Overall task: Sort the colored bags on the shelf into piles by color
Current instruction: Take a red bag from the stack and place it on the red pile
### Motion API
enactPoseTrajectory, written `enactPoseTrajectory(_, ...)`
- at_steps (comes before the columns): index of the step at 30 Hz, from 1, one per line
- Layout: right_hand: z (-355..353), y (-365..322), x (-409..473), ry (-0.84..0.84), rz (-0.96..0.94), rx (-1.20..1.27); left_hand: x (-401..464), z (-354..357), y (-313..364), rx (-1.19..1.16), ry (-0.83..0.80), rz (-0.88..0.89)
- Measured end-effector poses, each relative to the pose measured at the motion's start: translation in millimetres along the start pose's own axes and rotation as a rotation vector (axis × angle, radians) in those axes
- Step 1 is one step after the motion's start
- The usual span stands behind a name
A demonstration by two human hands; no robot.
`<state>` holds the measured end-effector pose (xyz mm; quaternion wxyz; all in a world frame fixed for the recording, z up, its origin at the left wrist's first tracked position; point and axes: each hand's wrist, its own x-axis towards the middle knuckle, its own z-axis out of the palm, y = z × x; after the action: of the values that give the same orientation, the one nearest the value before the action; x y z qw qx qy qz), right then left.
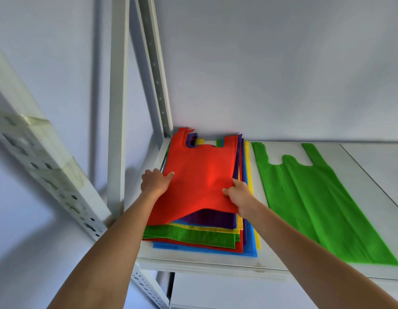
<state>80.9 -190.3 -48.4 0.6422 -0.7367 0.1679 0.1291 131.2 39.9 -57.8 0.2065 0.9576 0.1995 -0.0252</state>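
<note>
A mixed stack of flat bags [207, 239] lies at the left end of the white shelf [271, 262], with purple, yellow, green, red and blue layers showing at its edges. On top is a red bag [202, 175]. My left hand [155, 181] grips its left edge and my right hand [238, 195] pinches its right edge. The red bag's near end is raised off the purple bag [213, 218] beneath. One green bag [316, 201] lies flat and alone on the shelf to the right of the stack.
Grey perforated shelf uprights [157, 70] rise behind the stack on the left, and another slotted post [59, 175] slants across the lower left. A wall stands close behind the shelf. A seam [372, 177] crosses the shelf board right of the green bag.
</note>
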Motion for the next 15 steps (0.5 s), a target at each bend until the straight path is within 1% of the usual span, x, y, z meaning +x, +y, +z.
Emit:
enactPoseTrajectory(1, -6.6, 0.3, -4.8, -0.083, 0.060, 0.187, -0.2, -1.2, 0.1, -0.019, 0.004, -0.008)
enactPoseTrajectory(2, -14.1, 0.8, -11.3, -0.154, 0.096, 0.316, 0.0, -2.1, 0.3, -0.040, -0.010, -0.009)
enactPoseTrajectory(4, -29.7, 8.5, -20.5, -0.238, 0.113, 0.390, -1.3, -4.6, 3.5, -0.088, -0.090, -0.020)
enactPoseTrajectory(7, -45.8, 23.0, -31.8, -0.298, 0.126, 0.411, -3.5, -5.3, 10.2, -0.232, -0.221, -0.075)
enactPoseTrajectory(11, -61.6, 37.0, -37.3, -0.346, 0.157, 0.355, -3.3, -1.9, 22.3, -0.611, -0.301, -0.173)
enactPoseTrajectory(13, -68.6, 38.6, -39.4, -0.351, 0.160, 0.315, -7.9, -4.6, 27.9, -0.655, -0.346, -0.193)
enactPoseTrajectory(15, -76.2, 37.7, -41.6, -0.348, 0.151, 0.260, -11.1, -5.9, 31.1, -0.621, -0.365, -0.196)
